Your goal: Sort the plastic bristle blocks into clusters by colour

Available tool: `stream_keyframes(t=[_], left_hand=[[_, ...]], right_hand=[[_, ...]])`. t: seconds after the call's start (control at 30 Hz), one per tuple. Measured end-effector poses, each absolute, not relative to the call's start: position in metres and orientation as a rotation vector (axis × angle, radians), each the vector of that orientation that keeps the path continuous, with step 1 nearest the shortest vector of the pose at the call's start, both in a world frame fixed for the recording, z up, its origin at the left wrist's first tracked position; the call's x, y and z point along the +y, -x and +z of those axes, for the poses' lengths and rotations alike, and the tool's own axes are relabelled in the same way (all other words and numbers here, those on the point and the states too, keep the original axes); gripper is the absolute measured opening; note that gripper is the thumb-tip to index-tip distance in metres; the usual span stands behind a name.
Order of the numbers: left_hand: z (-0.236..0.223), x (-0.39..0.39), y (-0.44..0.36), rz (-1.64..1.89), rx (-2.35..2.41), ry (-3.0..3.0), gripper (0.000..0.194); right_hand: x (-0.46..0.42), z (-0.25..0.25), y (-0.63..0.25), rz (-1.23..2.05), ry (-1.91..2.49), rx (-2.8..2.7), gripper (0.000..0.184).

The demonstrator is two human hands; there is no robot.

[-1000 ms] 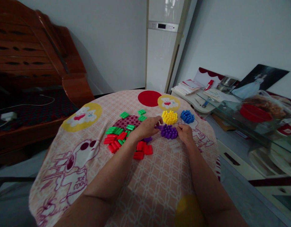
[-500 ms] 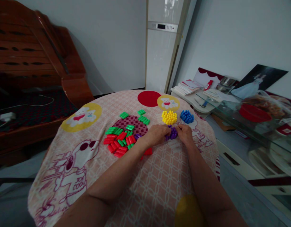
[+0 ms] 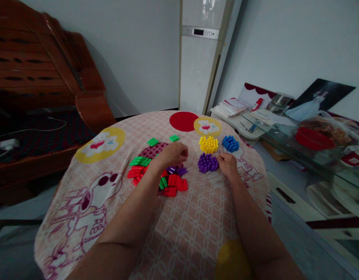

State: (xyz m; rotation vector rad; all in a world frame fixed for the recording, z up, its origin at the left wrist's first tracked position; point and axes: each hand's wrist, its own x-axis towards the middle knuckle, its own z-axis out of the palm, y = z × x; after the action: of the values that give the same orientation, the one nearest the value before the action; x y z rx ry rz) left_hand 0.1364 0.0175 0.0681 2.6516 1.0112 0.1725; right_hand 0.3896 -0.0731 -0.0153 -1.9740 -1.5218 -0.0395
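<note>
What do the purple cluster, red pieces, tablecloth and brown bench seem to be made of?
Purple cluster: probably plastic, given its uniform saturated colour; slight sheen.
Red pieces: likely plastic, smooth and glossy, with pale highlights.
Tablecloth: matte, soft-looking fabric; it drapes over the edge.
Brown bench: apparently varnished wood; reddish, with shiny reflections.

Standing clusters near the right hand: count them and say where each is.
3: the purple cluster just left of the right hand, the yellow cluster behind the purple one, and the blue cluster right of the yellow. None looks hidden.
</note>
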Motion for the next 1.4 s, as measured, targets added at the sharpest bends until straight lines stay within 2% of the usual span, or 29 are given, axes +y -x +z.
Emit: stream_keyframes(t=[0.17, 0.4, 0.63, 0.8, 0.9, 1.17, 1.4], left_hand=[[0.061, 0.025, -0.122, -0.082, 0.993, -2.488, 0.013], [0.048, 0.015, -0.142, -0.191, 0.839, -2.596, 0.019], [0.068, 0.009, -0.143, 0.154, 0.73, -2.46, 0.017], [0.068, -0.017, -0.17, 0.381, 0.704, -2.495, 0.014], [0.059, -0.035, -0.19, 0.424, 0.747, -2.607, 0.012], [0.037, -0.055, -0.208, 0.413, 0.838, -2.743, 0.02], [0.039, -0.051, -0.207, 0.441, 0.879, -2.725, 0.022]], right_hand=[[-0.073, -0.015, -0.39, -0.025, 1.975, -1.513, 0.034], [-0.073, -0.017, -0.391, -0.032, 1.959, -1.523, 0.033], [-0.073, -0.015, -0.39, -0.025, 1.986, -1.514, 0.033], [-0.072, -0.015, -0.392, -0.044, 1.989, -1.544, 0.033], [-0.072, -0.016, -0.392, -0.039, 1.997, -1.542, 0.032], [-0.072, -0.017, -0.392, 0.005, 1.978, -1.53, 0.033], [-0.073, -0.016, -0.392, 0.009, 1.983, -1.531, 0.032]])
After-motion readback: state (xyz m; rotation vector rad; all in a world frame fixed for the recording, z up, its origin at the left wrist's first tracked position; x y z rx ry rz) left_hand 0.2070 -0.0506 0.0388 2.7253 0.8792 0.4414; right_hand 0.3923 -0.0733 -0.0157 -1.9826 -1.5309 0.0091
